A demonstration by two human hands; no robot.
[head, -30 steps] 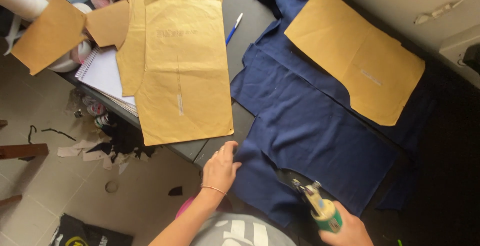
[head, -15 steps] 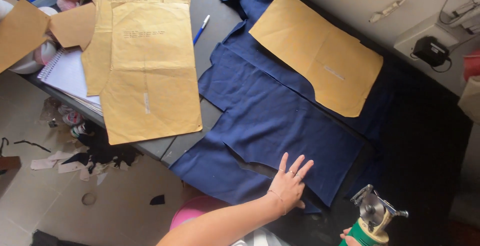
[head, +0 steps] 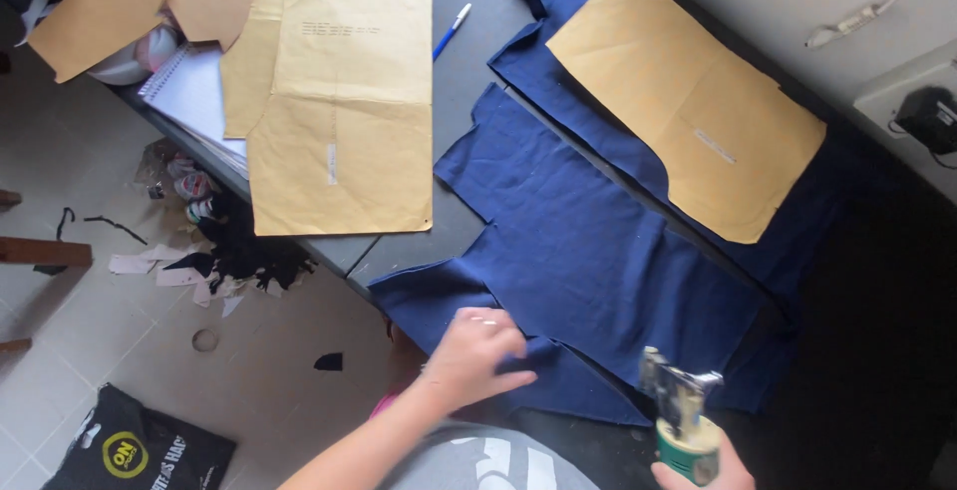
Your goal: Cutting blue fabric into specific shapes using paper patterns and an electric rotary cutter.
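Navy fabric (head: 588,251) lies flat on the dark grey table (head: 469,71), spread from the top centre of the frame down to the lower centre, its long axis running diagonally from upper left to lower right. Left hand (head: 477,355): fingers curled, pinching a fold of the cloth at its near edge, lower centre; the fingertips are blurred, so how firm the grip is cannot be made out. Right hand (head: 703,472): cut off by the bottom edge, only the top of it visible, closed around the green-banded base of an electric cutter (head: 683,415) held upright, metal head pointing up, just off the cloth's lower right edge; head detail is blurred. A tan paper pattern (head: 688,101) rests on the upper part of the cloth, same diagonal, its curved cut-out facing lower right. The far right side of the cloth fades into shadow and its edge there is hard to trace. Bare tabletop shows between the cloth and a stack of larger tan pattern sheets (head: 339,121) at upper centre-left, which overhang the table's left edge. A blue pen (head: 451,30) lies in that gap. A spiral notebook (head: 189,91) sits partly under the sheets. Fabric scraps (head: 209,261) litter the tiled floor at left; a black bag (head: 130,450) is in the lower left corner, partly cut off.
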